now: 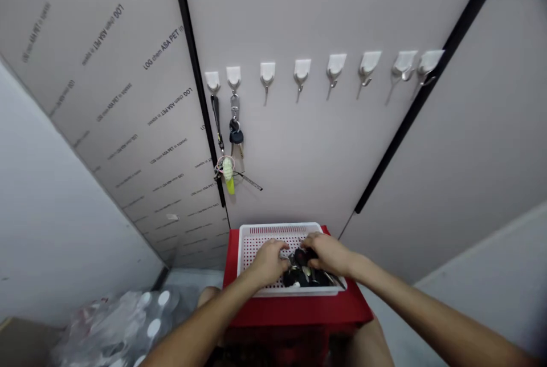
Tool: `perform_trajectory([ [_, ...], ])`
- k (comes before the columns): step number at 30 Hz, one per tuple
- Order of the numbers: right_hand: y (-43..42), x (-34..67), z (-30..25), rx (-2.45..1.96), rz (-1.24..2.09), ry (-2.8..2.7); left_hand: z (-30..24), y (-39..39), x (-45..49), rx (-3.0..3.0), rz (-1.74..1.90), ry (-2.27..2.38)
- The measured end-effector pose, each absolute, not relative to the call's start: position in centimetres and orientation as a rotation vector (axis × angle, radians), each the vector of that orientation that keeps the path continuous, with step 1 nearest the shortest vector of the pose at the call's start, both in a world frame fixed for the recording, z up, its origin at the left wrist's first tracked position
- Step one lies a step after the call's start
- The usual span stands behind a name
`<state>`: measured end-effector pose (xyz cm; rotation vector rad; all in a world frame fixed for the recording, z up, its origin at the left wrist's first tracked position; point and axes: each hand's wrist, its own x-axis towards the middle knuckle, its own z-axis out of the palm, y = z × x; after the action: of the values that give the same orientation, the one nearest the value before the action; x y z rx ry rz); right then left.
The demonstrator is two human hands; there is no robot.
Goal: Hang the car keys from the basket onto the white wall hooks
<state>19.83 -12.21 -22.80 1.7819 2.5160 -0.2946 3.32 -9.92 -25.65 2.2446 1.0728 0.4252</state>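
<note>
A white plastic basket (pixel 252 244) with a perforated bottom sits in front of me. In its right part lies a jumbled pile of keys (pixel 301 276), mostly dark-headed with some metal parts. My left hand (pixel 269 261) reaches in at the pile's left edge, thumb and fingers curved and apart. From the right, my right hand (pixel 328 254) arches over the pile, its thumb and fingers spread around dark pieces. Neither hand plainly lifts anything. The right palm hides part of the pile.
A red stand (pixel 294 311) supports the basket. On the grey panel ahead is a row of white adhesive hooks (pixel 302 68); the two leftmost bear a strap with charms (pixel 228 170) and a key bunch (pixel 236 133). Plastic-wrapped bottles (pixel 145 321) stand at lower left.
</note>
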Motion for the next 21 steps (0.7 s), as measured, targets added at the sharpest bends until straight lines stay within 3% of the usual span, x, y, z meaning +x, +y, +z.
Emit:
perform_trajectory([
  [3,-12.5,19.5,-24.0,1.859,-0.193,2.527,-26.1,-10.0,4.4,2.352,0.268,1.061],
  [8,-12.0,19.0,-24.0,1.996,-0.398,2.488,-25.6,-9.4,4.5,2.376,0.215,1.095],
  [18,-11.4,18.9,-22.3,2.243,-0.483,2.651,-24.4,-7.0,1.7,1.680,0.494,1.118],
  [21,-11.8,17.5,-21.7,2.174,-0.680,2.825,-22.8,-6.8,1.7,1.623,0.529,1.012],
])
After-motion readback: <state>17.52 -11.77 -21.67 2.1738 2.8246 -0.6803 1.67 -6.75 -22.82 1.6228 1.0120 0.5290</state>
